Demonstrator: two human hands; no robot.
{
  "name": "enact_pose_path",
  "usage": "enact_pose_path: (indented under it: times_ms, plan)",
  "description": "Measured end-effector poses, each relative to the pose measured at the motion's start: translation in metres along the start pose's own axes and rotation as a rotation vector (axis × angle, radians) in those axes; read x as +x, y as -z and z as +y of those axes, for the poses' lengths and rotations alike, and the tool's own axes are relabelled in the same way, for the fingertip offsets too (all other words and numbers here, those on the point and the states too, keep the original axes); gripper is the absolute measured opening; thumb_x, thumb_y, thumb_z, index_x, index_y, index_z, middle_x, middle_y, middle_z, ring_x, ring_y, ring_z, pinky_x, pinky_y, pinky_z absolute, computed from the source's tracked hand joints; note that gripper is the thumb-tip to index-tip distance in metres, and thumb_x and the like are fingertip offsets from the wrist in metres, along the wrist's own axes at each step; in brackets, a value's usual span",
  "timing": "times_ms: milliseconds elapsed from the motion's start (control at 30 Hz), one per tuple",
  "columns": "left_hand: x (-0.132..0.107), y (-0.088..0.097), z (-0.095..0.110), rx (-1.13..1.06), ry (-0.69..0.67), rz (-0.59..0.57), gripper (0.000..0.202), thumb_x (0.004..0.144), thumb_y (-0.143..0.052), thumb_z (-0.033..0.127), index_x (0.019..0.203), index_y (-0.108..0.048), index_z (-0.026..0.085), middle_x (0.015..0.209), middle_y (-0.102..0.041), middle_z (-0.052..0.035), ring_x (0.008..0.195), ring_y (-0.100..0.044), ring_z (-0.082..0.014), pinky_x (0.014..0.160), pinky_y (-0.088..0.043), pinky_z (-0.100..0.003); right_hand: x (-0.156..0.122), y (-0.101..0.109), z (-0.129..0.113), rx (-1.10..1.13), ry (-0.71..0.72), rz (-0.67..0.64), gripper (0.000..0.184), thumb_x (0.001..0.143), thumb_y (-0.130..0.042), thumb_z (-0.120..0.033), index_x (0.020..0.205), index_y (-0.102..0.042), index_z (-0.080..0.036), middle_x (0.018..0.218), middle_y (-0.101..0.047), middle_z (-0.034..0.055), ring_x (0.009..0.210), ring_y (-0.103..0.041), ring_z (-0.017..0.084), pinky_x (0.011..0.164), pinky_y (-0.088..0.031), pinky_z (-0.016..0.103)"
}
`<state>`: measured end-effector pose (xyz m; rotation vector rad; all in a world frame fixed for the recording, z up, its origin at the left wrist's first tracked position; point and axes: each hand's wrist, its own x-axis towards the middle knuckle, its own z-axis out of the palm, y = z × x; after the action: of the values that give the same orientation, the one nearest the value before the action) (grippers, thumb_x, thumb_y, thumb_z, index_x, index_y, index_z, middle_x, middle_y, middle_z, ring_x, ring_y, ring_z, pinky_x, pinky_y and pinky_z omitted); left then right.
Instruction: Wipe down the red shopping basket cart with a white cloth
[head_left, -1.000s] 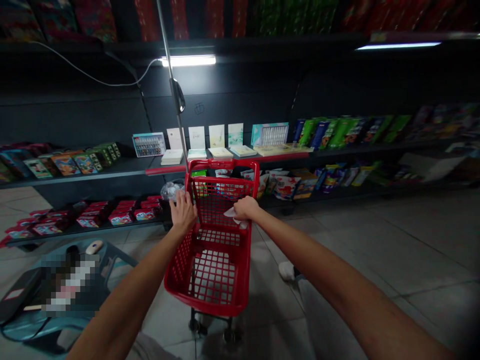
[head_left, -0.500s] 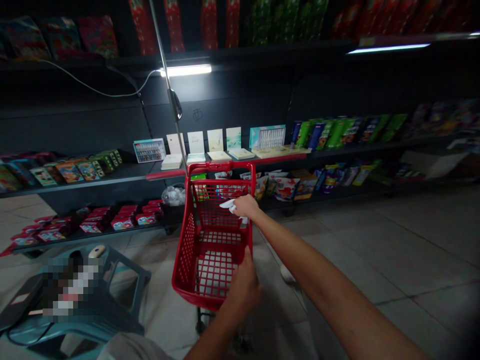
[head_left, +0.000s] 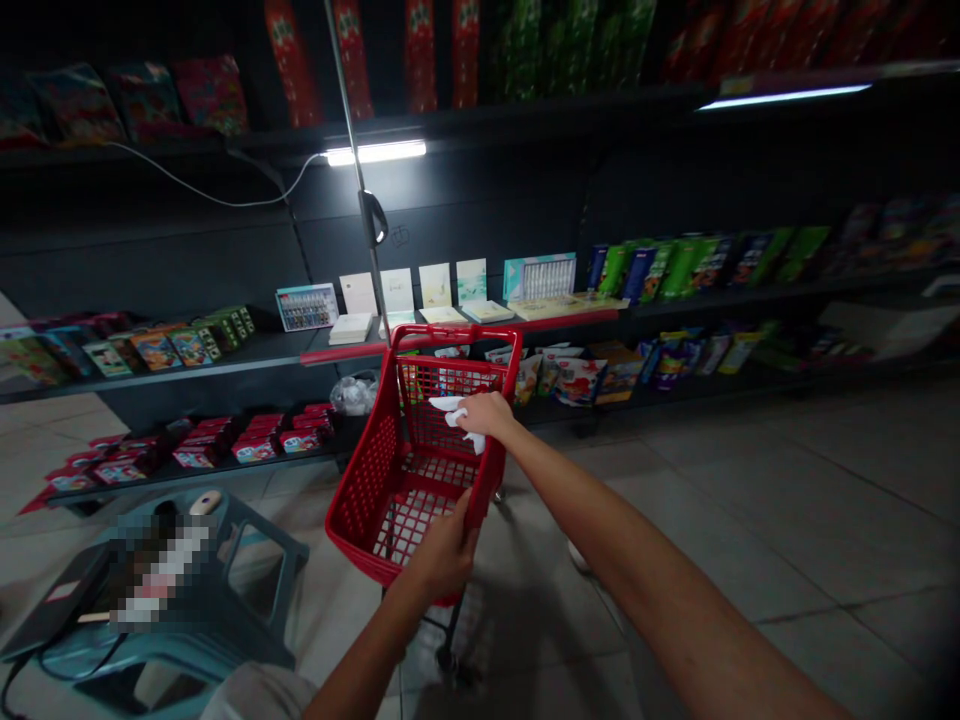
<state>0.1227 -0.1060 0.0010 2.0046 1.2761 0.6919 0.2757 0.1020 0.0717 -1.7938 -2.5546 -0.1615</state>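
A small red plastic shopping cart stands on the tiled floor in front of me, tilted with its near end turned left. My left hand is closed around the cart's near right rim. My right hand is closed on a white cloth, pressed against the inside of the cart's right wall near the top. A metal pole rises from behind the cart's handle.
Dark store shelves with boxed goods, cards and packets run across the back. A blue-grey plastic stool with items on it stands at lower left. Open tiled floor lies to the right.
My left hand left the cart's far left rim and now grips its near right rim. The cart swung and tilted leftward. My right hand stayed on the right wall with the cloth.
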Motion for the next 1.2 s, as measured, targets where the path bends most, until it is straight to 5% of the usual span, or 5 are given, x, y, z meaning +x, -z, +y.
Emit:
enact_pose_path:
  times_ms: [200,500,700,900,1200]
  plan:
    - [-0.004,0.040,-0.006,0.121,-0.002,-0.023,0.056,0.096,-0.051,0.039,0.150,-0.049,0.023,0.117,-0.074,-0.0080,0.101,-0.069,-0.0242,0.091,-0.049,-0.033,0.000,0.000,-0.010,0.033,-0.023,-0.014,0.045,0.091,-0.048,-0.047,0.121,-0.073,-0.025,0.119,-0.075,0.0133,0.111,-0.070,0.029,0.093,-0.048,0.038]
    - [0.005,0.085,-0.036,0.350,0.045,-0.048,0.050,0.103,-0.034,0.051,0.084,-0.070,0.022,0.075,-0.069,-0.0029,0.071,-0.063,-0.0160,0.077,-0.046,-0.025,-0.006,0.005,-0.020,0.072,-0.034,-0.028,0.045,0.093,-0.046,-0.047,0.126,-0.070,-0.028,0.119,-0.075,0.0112,0.112,-0.069,0.028,0.095,-0.046,0.038]
    - [0.022,0.105,-0.052,0.372,0.103,-0.079,0.049,0.102,-0.034,0.050,0.083,-0.070,0.023,0.078,-0.070,-0.0017,0.074,-0.064,-0.0156,0.078,-0.047,-0.025,-0.013,0.005,-0.025,0.076,-0.038,-0.019,0.046,0.094,-0.044,-0.050,0.129,-0.068,-0.031,0.123,-0.074,0.0091,0.112,-0.069,0.028,0.093,-0.046,0.037]
    - [0.046,0.092,-0.047,0.495,0.266,-0.006,0.054,0.103,-0.031,0.050,0.093,-0.075,0.020,0.093,-0.075,-0.0125,0.096,-0.071,-0.0250,0.089,-0.049,-0.033,-0.012,0.001,-0.025,0.120,-0.123,0.013,0.042,0.095,-0.046,-0.045,0.128,-0.068,-0.030,0.121,-0.074,0.0084,0.109,-0.069,0.028,0.093,-0.047,0.038]
    - [0.059,0.106,-0.068,0.464,0.179,-0.033,0.078,0.098,-0.019,0.073,0.088,-0.078,0.021,0.085,-0.076,-0.0085,0.085,-0.071,-0.0234,0.075,-0.046,-0.029,-0.034,-0.048,-0.005,0.661,-0.209,0.975,0.044,0.093,-0.046,-0.026,0.135,-0.055,-0.014,0.133,-0.059,0.0182,0.127,-0.054,0.027,0.110,-0.043,0.040]
